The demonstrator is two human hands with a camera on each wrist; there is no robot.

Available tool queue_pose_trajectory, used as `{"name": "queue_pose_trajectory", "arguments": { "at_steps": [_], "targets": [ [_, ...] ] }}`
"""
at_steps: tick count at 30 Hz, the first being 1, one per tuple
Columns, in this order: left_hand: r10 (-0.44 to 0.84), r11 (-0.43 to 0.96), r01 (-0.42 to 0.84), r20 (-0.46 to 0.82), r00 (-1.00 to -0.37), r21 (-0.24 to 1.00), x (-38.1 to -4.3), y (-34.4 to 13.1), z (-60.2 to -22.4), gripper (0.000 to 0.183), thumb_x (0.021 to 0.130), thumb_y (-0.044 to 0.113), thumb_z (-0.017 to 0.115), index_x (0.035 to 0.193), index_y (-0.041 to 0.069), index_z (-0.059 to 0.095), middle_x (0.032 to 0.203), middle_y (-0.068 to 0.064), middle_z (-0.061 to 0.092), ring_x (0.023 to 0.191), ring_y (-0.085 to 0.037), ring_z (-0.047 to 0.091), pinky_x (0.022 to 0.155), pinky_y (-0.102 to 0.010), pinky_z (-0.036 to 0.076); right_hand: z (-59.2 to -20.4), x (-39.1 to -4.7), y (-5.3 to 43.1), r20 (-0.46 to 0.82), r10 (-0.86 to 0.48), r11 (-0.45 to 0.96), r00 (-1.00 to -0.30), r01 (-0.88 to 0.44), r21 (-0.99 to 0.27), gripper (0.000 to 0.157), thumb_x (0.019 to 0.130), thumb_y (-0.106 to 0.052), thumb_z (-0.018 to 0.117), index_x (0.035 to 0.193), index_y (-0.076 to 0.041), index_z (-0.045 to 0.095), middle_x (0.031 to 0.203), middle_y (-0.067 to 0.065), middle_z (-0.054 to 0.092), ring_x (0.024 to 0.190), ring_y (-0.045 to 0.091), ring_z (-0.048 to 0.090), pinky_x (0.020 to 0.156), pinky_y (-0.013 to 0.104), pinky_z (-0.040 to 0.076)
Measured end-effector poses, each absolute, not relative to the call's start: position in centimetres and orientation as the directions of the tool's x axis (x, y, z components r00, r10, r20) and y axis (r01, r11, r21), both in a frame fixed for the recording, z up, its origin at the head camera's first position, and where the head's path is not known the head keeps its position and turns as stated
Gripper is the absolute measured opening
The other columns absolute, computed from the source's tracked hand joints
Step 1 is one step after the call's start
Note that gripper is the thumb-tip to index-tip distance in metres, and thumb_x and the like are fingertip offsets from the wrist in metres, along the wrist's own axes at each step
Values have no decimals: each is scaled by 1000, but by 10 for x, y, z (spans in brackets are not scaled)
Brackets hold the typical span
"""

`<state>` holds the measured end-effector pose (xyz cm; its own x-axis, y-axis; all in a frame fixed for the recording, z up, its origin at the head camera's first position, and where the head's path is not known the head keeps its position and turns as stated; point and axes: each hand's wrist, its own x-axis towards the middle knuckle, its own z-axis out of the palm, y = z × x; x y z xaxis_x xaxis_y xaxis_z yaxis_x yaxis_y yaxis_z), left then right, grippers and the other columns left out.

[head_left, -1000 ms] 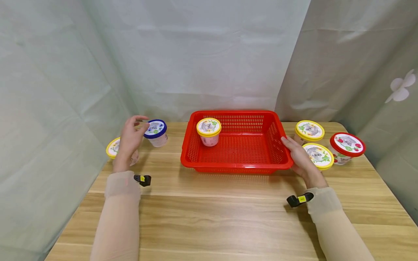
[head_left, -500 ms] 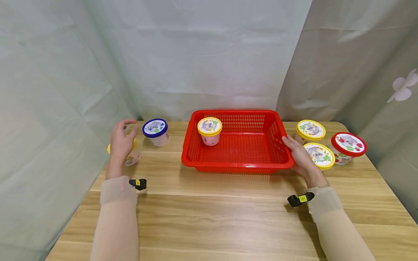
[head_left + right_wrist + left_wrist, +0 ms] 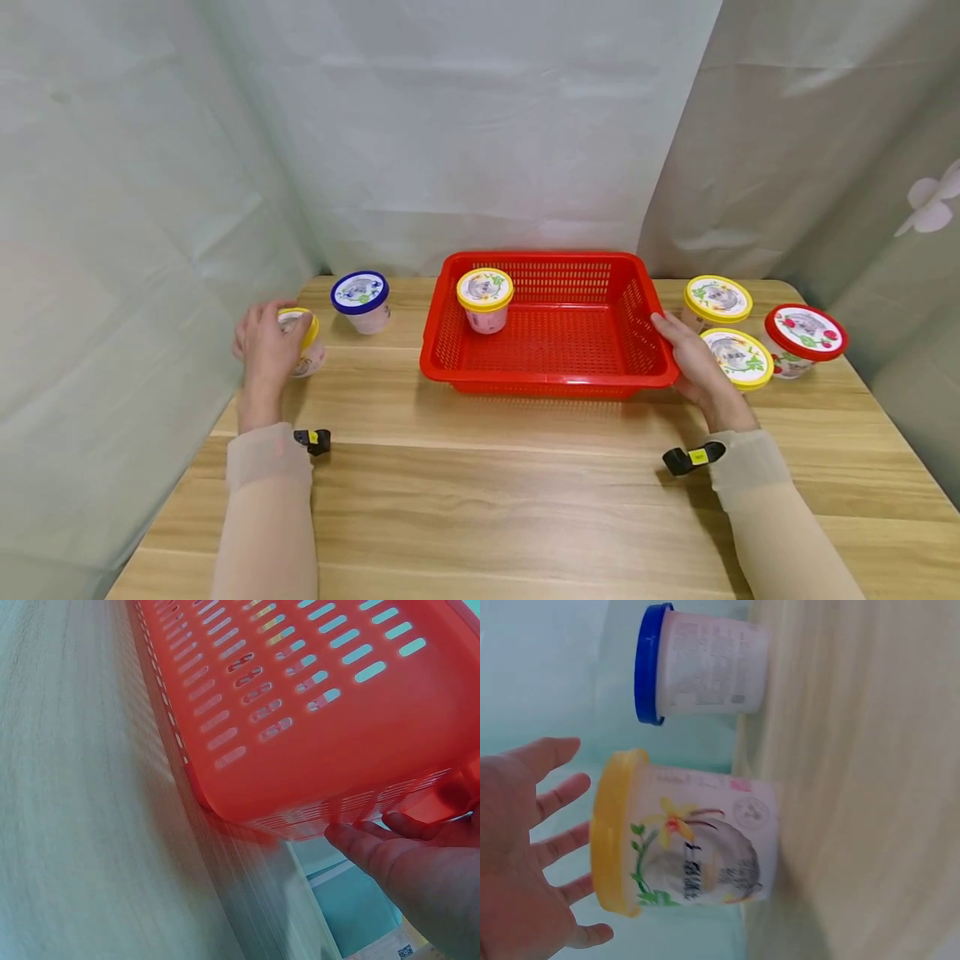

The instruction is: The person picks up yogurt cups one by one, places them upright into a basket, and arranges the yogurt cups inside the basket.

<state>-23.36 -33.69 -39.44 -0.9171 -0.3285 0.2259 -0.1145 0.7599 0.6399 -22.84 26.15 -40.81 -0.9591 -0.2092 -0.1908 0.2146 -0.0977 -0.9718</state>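
Observation:
My left hand (image 3: pixel 268 342) reaches over a yellow-lidded ice cream tub (image 3: pixel 308 354) at the table's left edge. In the left wrist view the fingers (image 3: pixel 562 844) spread behind the tub's yellow lid (image 3: pixel 615 832), relaxed and not curled round it. The tub stands upright, with a flower print on its side. My right hand (image 3: pixel 696 362) holds the right rim of a red plastic basket (image 3: pixel 547 379), thumb over the edge; in the right wrist view its fingers lie against the basket's outer end wall (image 3: pixel 337 810). One yellow-lidded tub (image 3: pixel 486 308) stands inside the basket, at the left.
A blue-lidded tub (image 3: pixel 362 302) stands behind the left hand's tub. To the right of the basket are a rear yellow-lidded tub (image 3: pixel 717 300), a nearer yellow-lidded tub (image 3: pixel 738 358) and a red-lidded tub (image 3: pixel 806 337). Pale curtains (image 3: pixel 480 125) enclose the wooden table (image 3: pixel 480 500).
My left hand has moved away from the blue-lidded tub, left and toward me, and lowered to the yellow-lidded tub. The right hand has stayed at the basket rim.

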Motion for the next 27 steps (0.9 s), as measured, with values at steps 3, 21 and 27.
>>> {"name": "queue_pose_trajectory", "arguments": {
  "at_steps": [3,21,27],
  "targets": [
    [-328,758,-108,234,-915,643,-231,-340,-400,54,107,39,54,146,1,52,156,-28,34,149,-50,14,116,-71,5,-407,-228,262,-192,-209,-97,-959,216,-972,73,108,-49,47,167,-15,17,131,4,56,107,15,65,87,31,61],
    [-339,706,-86,228,-913,703,-226,-349,-420,53,106,38,59,142,-1,53,160,-27,32,148,-51,24,121,-64,17,-406,-228,262,-202,-210,-123,-957,231,-965,73,108,-48,47,166,-16,17,131,4,55,107,14,65,87,30,61],
    [-355,664,-79,221,-908,743,-226,-349,-424,54,106,38,59,142,-2,53,163,-24,29,150,-46,29,123,-59,23,-406,-227,261,-200,-213,-129,-956,230,-964,73,109,-48,47,167,-15,16,130,4,55,106,14,65,87,30,61]
  ]
}}
